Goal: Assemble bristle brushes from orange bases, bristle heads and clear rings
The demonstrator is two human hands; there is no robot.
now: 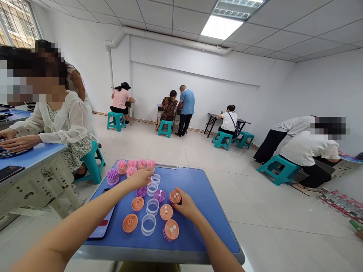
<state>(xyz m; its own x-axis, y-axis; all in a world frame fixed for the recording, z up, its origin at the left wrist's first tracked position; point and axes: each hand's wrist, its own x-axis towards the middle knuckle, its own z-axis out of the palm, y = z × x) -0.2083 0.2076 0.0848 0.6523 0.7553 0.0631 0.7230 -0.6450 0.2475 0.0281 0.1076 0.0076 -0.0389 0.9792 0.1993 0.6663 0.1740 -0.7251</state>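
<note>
Pinched under the right hand: an orange bristled brush head, fingertips closed on its rim, a firm hold that leaves the two white pegs uncovered. Left hand near 12 o'clock of the spread, just beside a clear plastic ring and pink brushes; grip impossible to tell, no held piece showing. Across the blue table, orange discs, more clear rings and purple brush heads in loose rows. At 8 o'clock, a phone beneath the left forearm. Farther out at 10 o'clock, a seated co-worker on a teal stool.
</note>
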